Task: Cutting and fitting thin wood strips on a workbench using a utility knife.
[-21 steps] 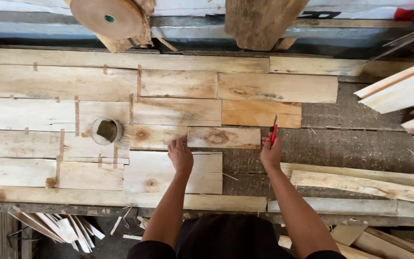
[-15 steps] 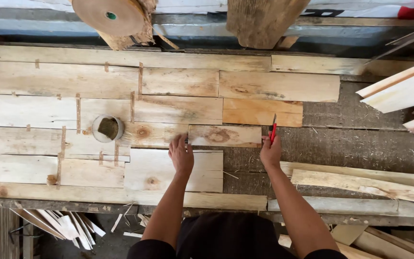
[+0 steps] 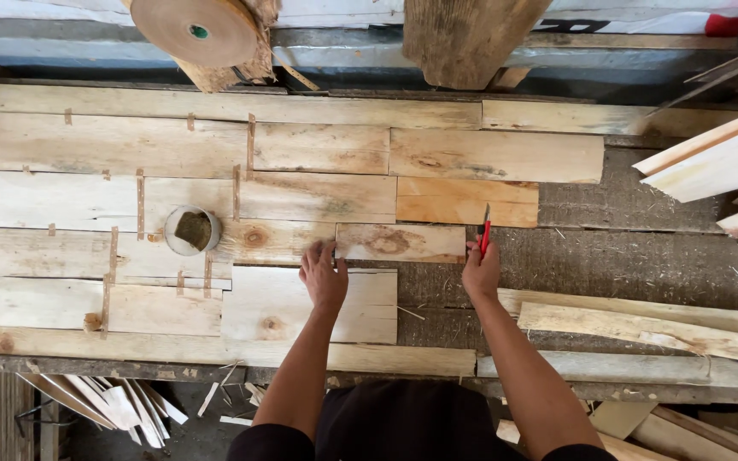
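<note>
Knotty board (image 3: 401,242) lies lengthwise from nine to three o'clock between both hands. Left hand (image 3: 324,275) presses its nine o'clock end, fingers flat and spread. Right hand (image 3: 481,271), at its three o'clock end, pinches a red pencil (image 3: 485,229).

Single head view, straight down, close above workbench (image 3: 215,350).

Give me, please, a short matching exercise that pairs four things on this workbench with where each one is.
Things:
1. left hand
2. red tool
3. small round tin
4. brown tape roll

Places:
A. at the far edge of the bench, upper left
B. held upright in the right hand
C. standing on the veneer pieces, left of both hands
D. pressed flat where two pale veneer pieces meet

Pairs: 1-D, 2-B, 3-C, 4-A
</note>
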